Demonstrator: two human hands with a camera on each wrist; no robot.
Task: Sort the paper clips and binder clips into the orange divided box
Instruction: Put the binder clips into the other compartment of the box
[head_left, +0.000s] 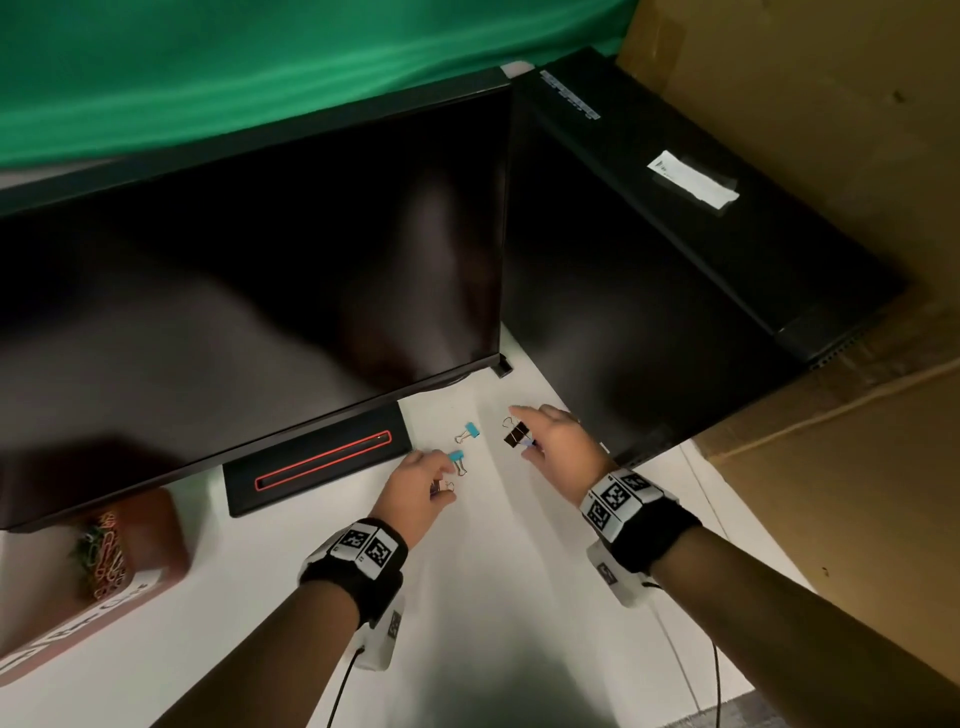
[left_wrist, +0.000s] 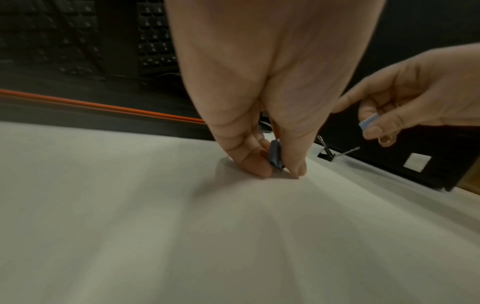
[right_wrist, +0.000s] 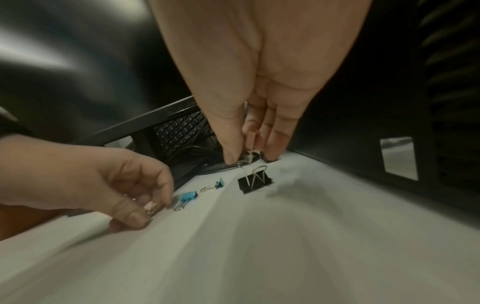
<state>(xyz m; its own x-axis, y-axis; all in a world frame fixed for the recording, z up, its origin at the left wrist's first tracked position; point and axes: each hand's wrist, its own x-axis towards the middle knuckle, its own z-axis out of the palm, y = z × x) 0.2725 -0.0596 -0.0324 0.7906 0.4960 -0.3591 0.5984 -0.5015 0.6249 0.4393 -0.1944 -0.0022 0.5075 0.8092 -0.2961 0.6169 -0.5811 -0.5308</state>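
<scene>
White desk (head_left: 519, 597) ran from bottom center up to a dark monitor (head_left: 249, 291) filling the upper left of the head view, with a black PC tower (head_left: 675, 270) at upper right and cardboard along the right edge. The orange divided box (head_left: 156, 530) sat at lower left, with colored paper clips (head_left: 104, 556) in one compartment. The left hand (head_left: 415, 486), center frame, pinched a small dark-blue binder clip (left_wrist: 276, 154) between thumb and fingertips, against the desk. Just beside it lay a blue binder clip (head_left: 457, 458), and another blue binder clip (head_left: 470, 430) lay slightly higher. The right hand (head_left: 558, 439), right of center, pinched a small light-blue clip (left_wrist: 370, 121) in curled fingers, index finger extended over a black binder clip (head_left: 517, 434) on the desk; whether it touched that clip was unclear.
</scene>
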